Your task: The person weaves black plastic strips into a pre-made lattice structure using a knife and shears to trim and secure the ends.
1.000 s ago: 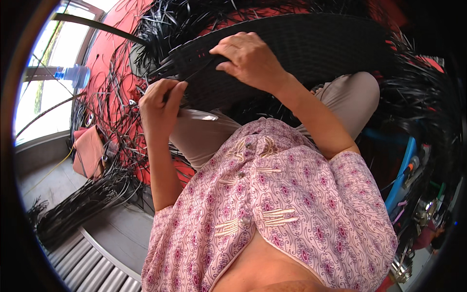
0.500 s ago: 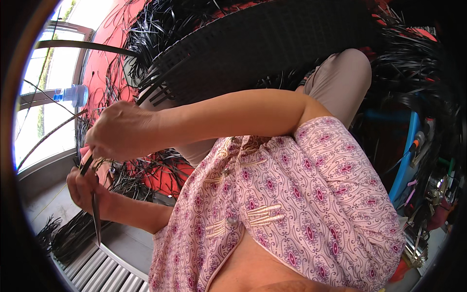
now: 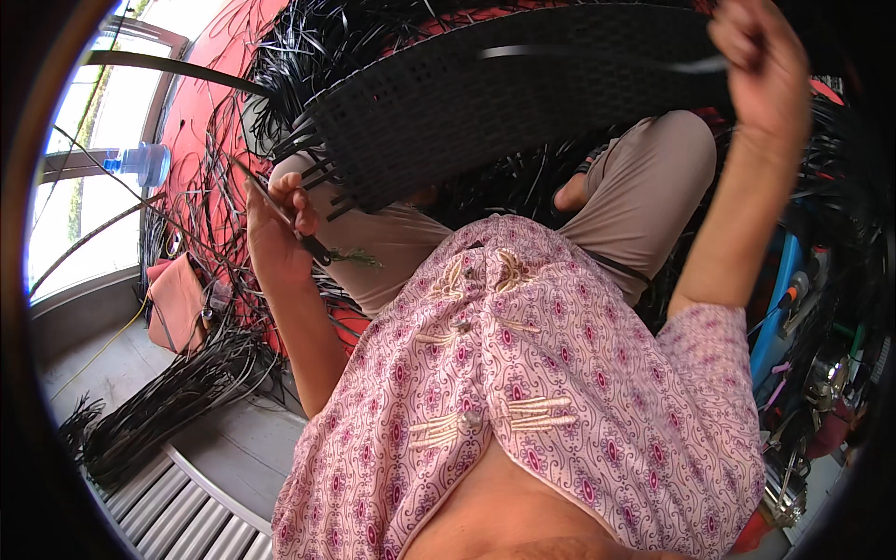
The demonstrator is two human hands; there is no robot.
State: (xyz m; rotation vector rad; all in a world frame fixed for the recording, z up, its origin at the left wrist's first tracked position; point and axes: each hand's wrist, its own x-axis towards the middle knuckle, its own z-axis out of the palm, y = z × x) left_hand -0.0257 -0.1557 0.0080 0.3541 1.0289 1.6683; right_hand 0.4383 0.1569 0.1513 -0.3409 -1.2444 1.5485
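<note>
A wide panel woven of black flat strips [image 3: 523, 112] lies across in front of my knees, with loose strip ends sticking out at its left edge. My left hand [image 3: 278, 224] is closed around a slim pointed tool [image 3: 261, 189] with a dark handle end, just left of those ends. The tool's exact kind is not plain. Up at the far right, my right hand [image 3: 761, 61] is raised past the panel, its fingers closed on a black strip [image 3: 607, 60]. That strip trails leftward above the panel, smeared by motion.
Heaps of loose black strips [image 3: 299, 56] cover the red floor [image 3: 210, 121] at the far left. A bundle of strips [image 3: 159, 420] lies near left, beside a pink bag [image 3: 177, 303]. A clear blue plastic bottle [image 3: 145, 165] stands by the window; a blue container edge [image 3: 775, 308] is at right.
My right hand has swung from the left side up to the far right, drawing the strip along. My left hand has moved rightward and up with the tool, now pointing up-left.
</note>
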